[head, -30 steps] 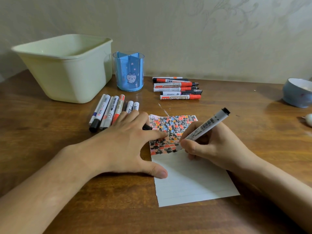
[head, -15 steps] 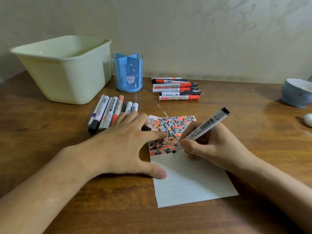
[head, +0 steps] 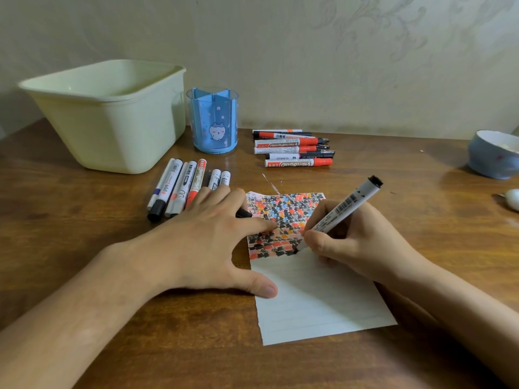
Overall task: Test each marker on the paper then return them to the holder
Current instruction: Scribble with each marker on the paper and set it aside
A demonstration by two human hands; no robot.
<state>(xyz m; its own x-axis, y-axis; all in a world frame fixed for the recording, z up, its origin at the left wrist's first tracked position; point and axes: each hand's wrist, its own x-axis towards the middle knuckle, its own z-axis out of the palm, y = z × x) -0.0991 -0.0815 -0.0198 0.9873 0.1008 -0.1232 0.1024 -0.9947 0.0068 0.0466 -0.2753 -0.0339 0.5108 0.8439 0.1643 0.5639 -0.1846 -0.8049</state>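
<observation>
My right hand [head: 356,242] grips a white marker [head: 346,204] with a black end, its tip down on the lined paper [head: 314,299] at the lower edge of a patch of black, red and blue scribbles. My left hand [head: 205,242] lies flat with spread fingers, index finger and thumb pressing the paper's left edge; a black cap [head: 243,213] pokes out from under its fingers. Several markers [head: 179,189] lie in a row left of the paper, and several more markers [head: 295,148] are stacked behind it. The blue holder [head: 212,122] stands empty at the back.
A pale green plastic tub [head: 109,116] stands at the back left beside the holder. A blue bowl [head: 491,155] sits at the right edge of the wooden table [head: 84,248], with a small white object [head: 512,199] just in front of it. A wall runs behind.
The marker tip has shifted slightly along the bottom row of scribbles. My left hand stays pressed on the paper.
</observation>
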